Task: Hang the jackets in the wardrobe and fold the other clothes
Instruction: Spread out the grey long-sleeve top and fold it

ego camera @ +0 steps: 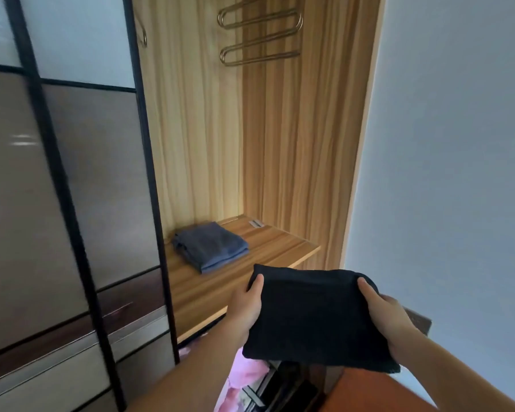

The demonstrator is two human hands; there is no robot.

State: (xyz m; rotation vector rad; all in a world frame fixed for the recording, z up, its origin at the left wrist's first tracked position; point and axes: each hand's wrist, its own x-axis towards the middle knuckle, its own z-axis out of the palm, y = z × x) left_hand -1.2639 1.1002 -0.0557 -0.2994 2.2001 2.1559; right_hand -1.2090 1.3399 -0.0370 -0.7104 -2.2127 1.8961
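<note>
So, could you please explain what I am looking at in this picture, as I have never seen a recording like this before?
There is no machine here. The single picture comes from a wide-angle camera worn on a person's head, looking forward and down at their own bare arms. The left hand and the right hand each keep a grip on one side of a folded black garment, held flat in front of an open wooden wardrobe. On the wardrobe's shelf lies a folded blue garment, towards the left. High up hang empty gold-coloured hangers. To the left is a sliding door with dark frames. Something pink shows below the hands; I cannot tell what it is.
</note>
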